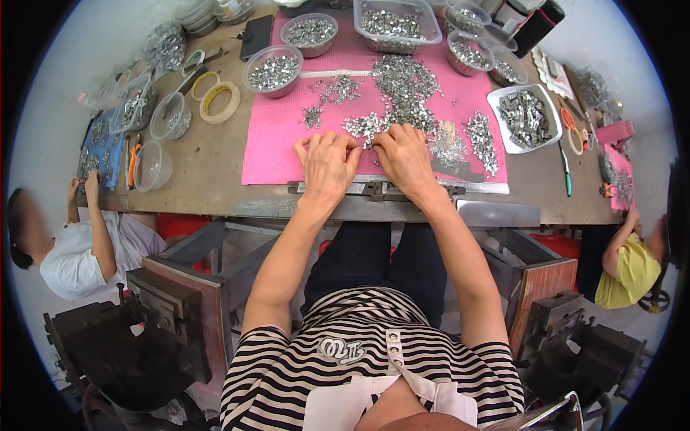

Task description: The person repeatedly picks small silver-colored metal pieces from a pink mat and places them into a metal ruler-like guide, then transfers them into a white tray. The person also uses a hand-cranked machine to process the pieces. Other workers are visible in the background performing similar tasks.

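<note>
far left: a co-worker's white sleeve (97, 248) beside a blue mat (109, 178) strewn with metal pieces; then orange-handled pliers (134, 164), a clear tub (153, 167) and a tape roll (220, 120).

next, at the left of the pink mat (277, 154): two round tubs, the near one (277, 91) and the far one (316, 52), both well stocked with silver pieces. small scatter (340, 89) loose in front of them.

left hand (328, 161): over the mat's near half, fingers curled, thumb and forefinger tips drawn close. cannot tell whether they are clamped on a piece.

centre: small silver pile (361, 126) just beyond the fingertips; large heap (406, 86) behind it, running back to a rectangular tub (394, 47), also loaded.

right hand (404, 154): facing the left, tips near the other hand's but seemingly apart from them; finger and thumb bunched, anything between them too small to make out.

right of the hands: a patch of thin slivers (449, 146), then a separate silver pile (481, 140); off the mat, a white dish (525, 149) of darker-looking metal parts.

progress (judgement): mid-batch. much sits in containers, but which hold finished pieces is not readable. the heap and piles on the mat look like plenty left to handle.
</note>
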A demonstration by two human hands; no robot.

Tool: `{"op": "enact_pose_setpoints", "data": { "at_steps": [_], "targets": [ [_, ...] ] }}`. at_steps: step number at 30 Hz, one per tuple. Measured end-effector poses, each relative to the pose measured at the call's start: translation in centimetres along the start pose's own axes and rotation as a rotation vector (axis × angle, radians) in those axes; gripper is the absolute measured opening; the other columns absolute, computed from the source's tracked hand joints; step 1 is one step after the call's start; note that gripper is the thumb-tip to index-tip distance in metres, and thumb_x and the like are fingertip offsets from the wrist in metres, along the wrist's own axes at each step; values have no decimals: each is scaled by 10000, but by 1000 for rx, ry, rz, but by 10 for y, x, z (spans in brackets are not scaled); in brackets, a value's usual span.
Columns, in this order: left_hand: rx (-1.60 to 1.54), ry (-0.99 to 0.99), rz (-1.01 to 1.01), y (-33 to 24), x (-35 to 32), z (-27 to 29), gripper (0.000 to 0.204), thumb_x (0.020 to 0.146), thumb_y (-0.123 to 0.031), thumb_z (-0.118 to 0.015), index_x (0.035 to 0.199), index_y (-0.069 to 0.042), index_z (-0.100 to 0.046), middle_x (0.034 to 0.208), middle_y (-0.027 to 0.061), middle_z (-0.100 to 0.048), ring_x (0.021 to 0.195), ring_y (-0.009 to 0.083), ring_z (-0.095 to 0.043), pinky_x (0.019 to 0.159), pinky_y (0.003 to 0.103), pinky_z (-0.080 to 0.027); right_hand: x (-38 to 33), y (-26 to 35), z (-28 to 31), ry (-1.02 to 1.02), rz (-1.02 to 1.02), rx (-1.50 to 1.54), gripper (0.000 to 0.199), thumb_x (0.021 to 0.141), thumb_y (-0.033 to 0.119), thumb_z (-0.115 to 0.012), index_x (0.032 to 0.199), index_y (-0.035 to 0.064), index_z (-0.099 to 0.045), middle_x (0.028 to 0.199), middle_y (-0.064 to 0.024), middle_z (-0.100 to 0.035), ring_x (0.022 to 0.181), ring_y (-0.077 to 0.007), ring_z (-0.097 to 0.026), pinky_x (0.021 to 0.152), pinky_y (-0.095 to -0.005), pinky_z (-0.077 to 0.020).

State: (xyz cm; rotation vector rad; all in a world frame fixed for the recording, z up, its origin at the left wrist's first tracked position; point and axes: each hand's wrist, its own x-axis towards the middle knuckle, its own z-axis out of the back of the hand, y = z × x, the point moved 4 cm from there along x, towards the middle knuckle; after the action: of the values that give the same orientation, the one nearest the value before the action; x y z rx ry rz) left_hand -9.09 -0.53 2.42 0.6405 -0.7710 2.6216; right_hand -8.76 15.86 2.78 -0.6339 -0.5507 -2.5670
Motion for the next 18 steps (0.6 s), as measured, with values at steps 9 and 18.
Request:
{"op": "enact_pose_setpoints", "data": {
  "at_steps": [9, 18],
  "targets": [
    [-41, 0, -75, -2, 1, -2, 98, 833, -144, -775, 926, -129, -748, 827, 18, -634, 860, 218, -602, 995, 464, -343, 0, -7, 9, 17, 15, 87, 89, 866, 114, -731, 942, 69, -723, 907, -91, -605, 936, -287, -591, 847, -427, -432],
    [-67, -4, -99, -1, 0, -4, 97, 839, -109, -765, 930, -91, -734, 847, 32, -660, 868, 240, -634, 1097, 554, -327, -5, 2, 1, 6, 53, 3, 78, 874, 98, -735, 949, 98, -714, 902, -66, -575, 901, -274, -572, 825, -417, -424]
  ]
}}
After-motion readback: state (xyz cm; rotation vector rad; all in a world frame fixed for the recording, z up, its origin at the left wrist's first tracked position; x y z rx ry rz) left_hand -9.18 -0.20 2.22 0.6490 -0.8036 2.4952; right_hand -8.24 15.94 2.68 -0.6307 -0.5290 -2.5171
